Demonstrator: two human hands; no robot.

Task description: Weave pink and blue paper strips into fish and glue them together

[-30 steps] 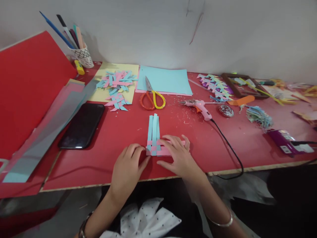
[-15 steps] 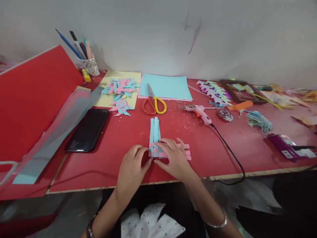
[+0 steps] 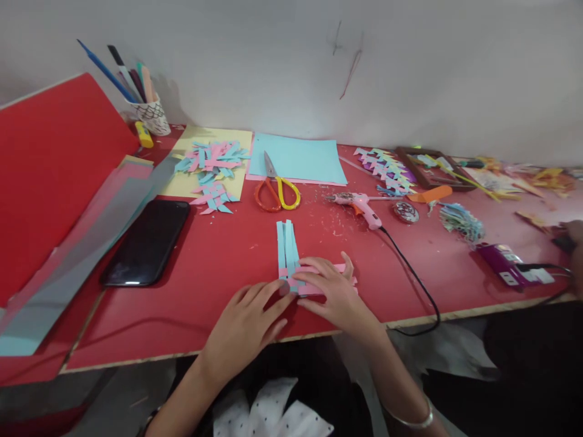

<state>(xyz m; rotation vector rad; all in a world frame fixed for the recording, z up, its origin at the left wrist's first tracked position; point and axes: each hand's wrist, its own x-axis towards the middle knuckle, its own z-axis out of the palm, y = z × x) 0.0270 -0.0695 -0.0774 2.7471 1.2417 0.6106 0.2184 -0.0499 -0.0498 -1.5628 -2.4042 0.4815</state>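
Observation:
Light-blue paper strips [image 3: 288, 243] stand lengthwise on the red table, crossed near their lower ends by pink paper strips [image 3: 339, 267] in a small weave. My left hand [image 3: 248, 318] has its fingertips at the weave's lower left corner, its thumb lower and nearer the table edge. Across the pink strips lies my right hand [image 3: 334, 294], fingers bent onto the paper and the little finger raised. It holds the strips down and covers much of the weave. Scissors [image 3: 277, 191] with red and yellow handles lie beyond the strips.
A phone [image 3: 146, 243] and paper sheets [image 3: 86, 249] lie at left. Behind are folded paper pieces [image 3: 214, 164], a blue sheet [image 3: 300, 158] and a pen cup [image 3: 155, 115]. A pink glue gun [image 3: 359, 206] with its cord and a purple power strip [image 3: 510, 264] are at right, near another person's hand [image 3: 576, 237].
My left hand has shifted onto the weave's corner, its thumb dropping lower. The blue strips lean slightly more. Another person's hand has appeared at the right edge. The view has turned slightly right.

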